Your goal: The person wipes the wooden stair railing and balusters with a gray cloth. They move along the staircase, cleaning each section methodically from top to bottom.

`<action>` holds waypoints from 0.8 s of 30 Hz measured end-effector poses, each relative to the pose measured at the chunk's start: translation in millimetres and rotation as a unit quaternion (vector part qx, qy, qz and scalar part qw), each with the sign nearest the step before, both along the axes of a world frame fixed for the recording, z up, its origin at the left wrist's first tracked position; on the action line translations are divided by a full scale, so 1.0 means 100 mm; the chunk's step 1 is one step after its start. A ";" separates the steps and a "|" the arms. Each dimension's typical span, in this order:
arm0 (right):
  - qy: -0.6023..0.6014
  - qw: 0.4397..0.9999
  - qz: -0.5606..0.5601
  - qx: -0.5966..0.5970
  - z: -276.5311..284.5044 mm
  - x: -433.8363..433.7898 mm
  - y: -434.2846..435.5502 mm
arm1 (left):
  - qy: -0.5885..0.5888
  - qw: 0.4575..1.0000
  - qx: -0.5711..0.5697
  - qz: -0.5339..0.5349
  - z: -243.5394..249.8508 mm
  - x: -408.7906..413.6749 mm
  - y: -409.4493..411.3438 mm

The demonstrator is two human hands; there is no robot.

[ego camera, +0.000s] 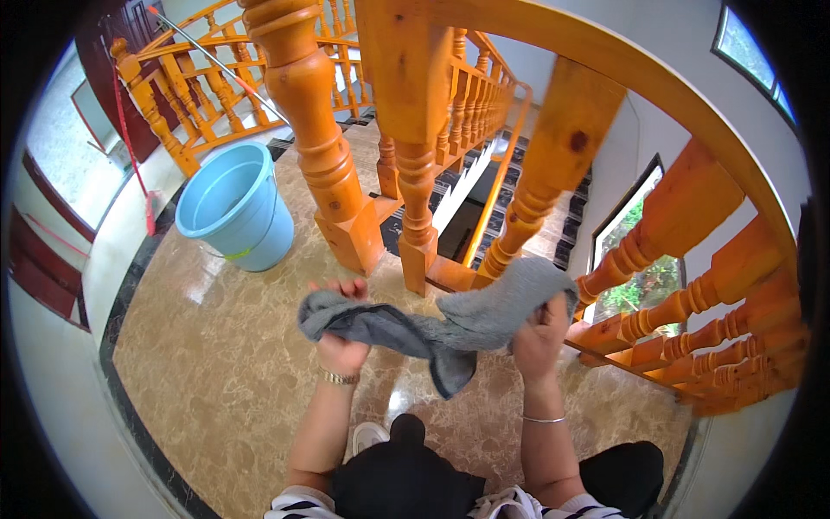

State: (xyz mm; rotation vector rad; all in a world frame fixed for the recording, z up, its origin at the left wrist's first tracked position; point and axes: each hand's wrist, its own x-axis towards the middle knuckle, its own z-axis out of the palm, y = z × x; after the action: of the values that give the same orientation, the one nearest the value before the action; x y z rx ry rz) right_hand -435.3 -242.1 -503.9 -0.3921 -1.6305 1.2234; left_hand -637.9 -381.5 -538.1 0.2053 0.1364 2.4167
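A grey cleaning cloth [402, 331] hangs loosely between my two hands, with a darker fold dangling near its middle. My left hand [343, 350], with a gold-coloured watch band or bracelet on the wrist, grips one end. The other end is bunched in my right hand [541, 334], whose wrist bears a thin silver-coloured bangle. Just beyond the cloth stand the turned wooden balusters [418, 194] of a stair railing. A light blue plastic bucket [275, 220] stands upright on the floor, ahead and to the left of my left hand.
The wooden handrail [648, 65] curves around the right side, above several balusters. Stairs [551, 227] descend behind the railing. A red-handled tool [133, 156] leans at the left, and a long pole [207, 55] slants across the far railing. Beneath me lies a glossy brown marble-patterned floor [220, 376].
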 end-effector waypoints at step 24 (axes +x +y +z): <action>0.292 0.805 0.448 -0.257 0.31 -2.12 1.02 | 0.499 0.847 -0.166 0.068 1.55 -0.91 1.69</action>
State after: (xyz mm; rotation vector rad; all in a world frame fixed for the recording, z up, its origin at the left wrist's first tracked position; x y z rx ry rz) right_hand -647.4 -139.7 -473.0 0.4953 -0.8836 2.2360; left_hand -728.6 -212.7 -382.9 1.3042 1.0499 2.1189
